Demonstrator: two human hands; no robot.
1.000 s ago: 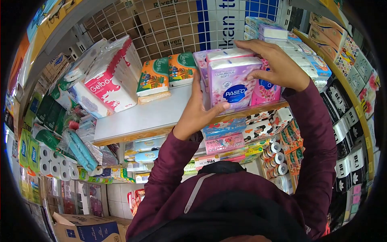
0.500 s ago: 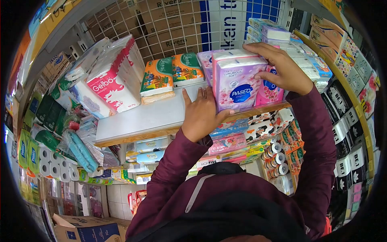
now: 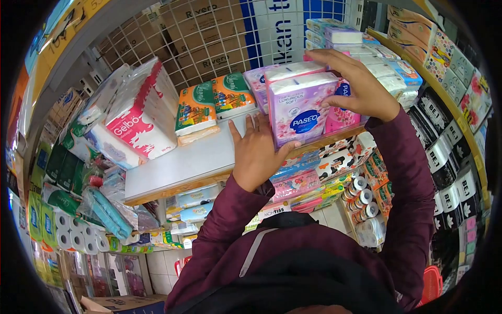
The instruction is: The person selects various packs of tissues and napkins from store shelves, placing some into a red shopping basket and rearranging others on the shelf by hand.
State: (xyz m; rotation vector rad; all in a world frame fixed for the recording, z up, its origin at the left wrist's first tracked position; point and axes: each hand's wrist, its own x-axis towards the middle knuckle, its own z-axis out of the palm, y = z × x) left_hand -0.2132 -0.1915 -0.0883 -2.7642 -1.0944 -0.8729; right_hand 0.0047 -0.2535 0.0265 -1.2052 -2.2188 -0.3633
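Observation:
A purple Paseo tissue pack (image 3: 298, 112) stands upright near the front edge of the white shelf (image 3: 183, 170), with other Paseo packs behind it and a pink one (image 3: 342, 118) to its right. My right hand (image 3: 358, 83) grips its right side, thumb on the front face and fingers over the top. My left hand (image 3: 256, 154) lies on the shelf with fingers spread, its thumb against the pack's lower left corner. Orange and green packs (image 3: 196, 107) lie left of the Paseo group, and a white and pink Gelbo pack (image 3: 141, 123) stands farther left.
Behind the shelf is a wire grid (image 3: 209, 47) with Rivero boxes beyond it. More tissue packs (image 3: 340, 34) are stacked at the back right. Black BE.1 packs (image 3: 449, 157) line the right side. Toilet rolls (image 3: 76, 235) sit lower left, and a cardboard box (image 3: 123, 302) is below.
The view has shifted, so the shelf and goods appear slightly moved and tilted. Both hands keep nearly the same places on and beside the purple pack.

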